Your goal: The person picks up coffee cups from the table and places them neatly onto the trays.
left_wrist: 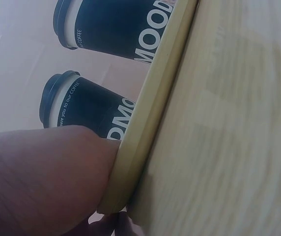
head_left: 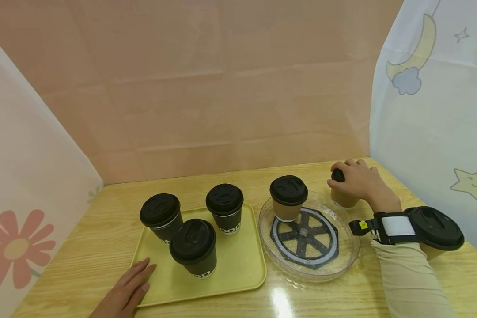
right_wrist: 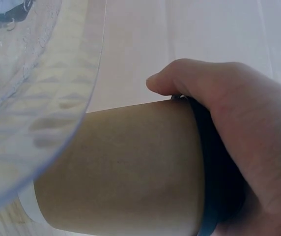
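Note:
At the right rear of the table, my right hand [head_left: 361,180] grips a brown paper coffee cup [head_left: 345,199] from above, round its black lid [head_left: 338,175]. In the right wrist view, the thumb lies across the lid's edge and the cup's brown body [right_wrist: 121,167] is beside the clear rim. My left hand [head_left: 125,289] rests with fairly straight fingers over the front left corner of the yellow tray [head_left: 238,276]. On that tray stand three black-lidded dark cups: one left [head_left: 168,227], one right [head_left: 228,221], one in front [head_left: 200,263].
A clear round turntable tray [head_left: 351,260] with a dark spoked base sits between the yellow tray and my right arm. One brown lidded cup [head_left: 286,210] stands on its rear left. Another lidded cup [head_left: 437,227] is beside my right wrist. Fabric walls [head_left: 222,88] enclose the table.

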`<control>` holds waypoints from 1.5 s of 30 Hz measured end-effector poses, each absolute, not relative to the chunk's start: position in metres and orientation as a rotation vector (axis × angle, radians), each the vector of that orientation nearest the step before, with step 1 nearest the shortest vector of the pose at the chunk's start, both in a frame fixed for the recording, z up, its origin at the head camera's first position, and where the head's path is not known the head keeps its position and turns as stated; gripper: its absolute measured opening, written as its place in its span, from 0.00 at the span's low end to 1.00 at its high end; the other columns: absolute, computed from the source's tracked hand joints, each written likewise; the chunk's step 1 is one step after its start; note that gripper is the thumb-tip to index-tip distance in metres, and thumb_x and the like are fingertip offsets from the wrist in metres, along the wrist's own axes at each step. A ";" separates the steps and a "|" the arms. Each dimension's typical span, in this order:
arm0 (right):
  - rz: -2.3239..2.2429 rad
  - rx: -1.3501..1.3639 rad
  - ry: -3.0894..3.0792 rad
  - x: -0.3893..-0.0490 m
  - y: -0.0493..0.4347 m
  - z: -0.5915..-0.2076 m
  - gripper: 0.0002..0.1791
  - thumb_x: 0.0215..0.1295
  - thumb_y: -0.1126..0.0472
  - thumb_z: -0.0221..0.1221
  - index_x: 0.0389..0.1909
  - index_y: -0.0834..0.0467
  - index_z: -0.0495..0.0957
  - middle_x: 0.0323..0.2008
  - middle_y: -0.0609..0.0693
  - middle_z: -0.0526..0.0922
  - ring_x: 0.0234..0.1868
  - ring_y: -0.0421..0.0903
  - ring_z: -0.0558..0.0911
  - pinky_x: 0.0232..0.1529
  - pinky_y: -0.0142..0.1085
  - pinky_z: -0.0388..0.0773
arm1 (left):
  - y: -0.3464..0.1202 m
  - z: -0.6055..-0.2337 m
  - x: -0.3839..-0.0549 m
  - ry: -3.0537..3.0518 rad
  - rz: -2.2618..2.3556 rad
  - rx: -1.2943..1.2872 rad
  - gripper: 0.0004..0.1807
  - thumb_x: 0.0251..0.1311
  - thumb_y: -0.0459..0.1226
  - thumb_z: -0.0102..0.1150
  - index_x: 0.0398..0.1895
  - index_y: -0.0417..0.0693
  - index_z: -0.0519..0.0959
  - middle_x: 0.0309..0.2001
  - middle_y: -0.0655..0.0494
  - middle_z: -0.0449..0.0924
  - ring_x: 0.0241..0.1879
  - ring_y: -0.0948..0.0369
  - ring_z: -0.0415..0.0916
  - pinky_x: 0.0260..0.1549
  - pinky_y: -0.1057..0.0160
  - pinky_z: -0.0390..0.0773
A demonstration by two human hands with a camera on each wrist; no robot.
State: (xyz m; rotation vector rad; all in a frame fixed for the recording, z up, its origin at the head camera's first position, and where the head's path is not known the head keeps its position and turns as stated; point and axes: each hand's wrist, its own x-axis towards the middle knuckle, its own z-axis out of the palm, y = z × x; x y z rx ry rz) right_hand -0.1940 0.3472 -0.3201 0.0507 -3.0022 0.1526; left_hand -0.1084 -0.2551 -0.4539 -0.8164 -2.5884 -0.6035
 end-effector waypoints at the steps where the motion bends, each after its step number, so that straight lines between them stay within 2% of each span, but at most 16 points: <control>1: 0.154 0.049 -3.003 -0.194 0.347 -0.320 0.28 0.64 0.44 0.57 0.56 0.59 0.73 0.55 0.68 0.74 0.52 0.71 0.69 0.42 0.69 0.68 | -0.255 -0.454 -0.108 -2.584 -0.606 -0.822 0.24 0.57 0.30 0.64 0.59 0.47 0.78 0.59 0.46 0.77 0.65 0.94 0.39 0.55 0.92 0.48; 14: 0.157 0.037 -3.044 -0.193 0.346 -0.317 0.31 0.65 0.43 0.56 0.60 0.60 0.72 0.57 0.69 0.72 0.54 0.73 0.68 0.42 0.70 0.69 | -0.256 -0.456 -0.109 -2.606 -0.603 -0.799 0.22 0.57 0.31 0.64 0.57 0.46 0.79 0.59 0.46 0.77 0.64 0.95 0.37 0.54 0.93 0.47; 22: 0.188 0.054 -3.004 -0.191 0.343 -0.310 0.30 0.65 0.43 0.56 0.61 0.59 0.71 0.58 0.69 0.72 0.56 0.73 0.67 0.44 0.72 0.67 | -0.259 -0.459 -0.110 -2.563 -0.613 -0.858 0.21 0.57 0.29 0.63 0.56 0.40 0.78 0.57 0.40 0.76 0.67 0.93 0.37 0.56 0.93 0.39; 45: 0.166 0.064 -2.952 -0.174 0.322 -0.274 0.30 0.65 0.42 0.57 0.60 0.57 0.71 0.58 0.67 0.72 0.54 0.70 0.66 0.44 0.71 0.66 | -0.258 -0.459 -0.112 -2.576 -0.612 -0.851 0.21 0.58 0.30 0.63 0.56 0.42 0.78 0.58 0.40 0.76 0.66 0.93 0.36 0.55 0.93 0.39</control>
